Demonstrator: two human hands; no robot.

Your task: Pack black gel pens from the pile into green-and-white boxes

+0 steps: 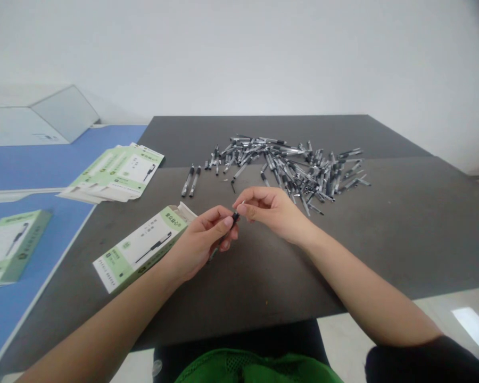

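Note:
A slim pen (pixel 234 217) with a black grip slants through the closed fingers of my left hand (pixel 199 239), above the dark table. At its upper end my right hand (pixel 273 210) pinches thumb and finger together, a small pale bit showing at the fingertips. What exactly the right fingers hold is too small to make out. Beside my left wrist lies a green and white pen box (pixel 143 247), its flap open at the end near my hand. Beyond my hands spreads a loose heap of pens (pixel 287 170), and two pens (pixel 191 181) lie side by side left of it.
Several flattened green and white cartons (pixel 130 173) overlap at the dark table's (pixel 403 229) left edge. On the adjoining blue surface (pixel 64 223) are another pen box (pixel 14 247) and, at the back, a white carton (pixel 51 117). A wall rises behind the tables.

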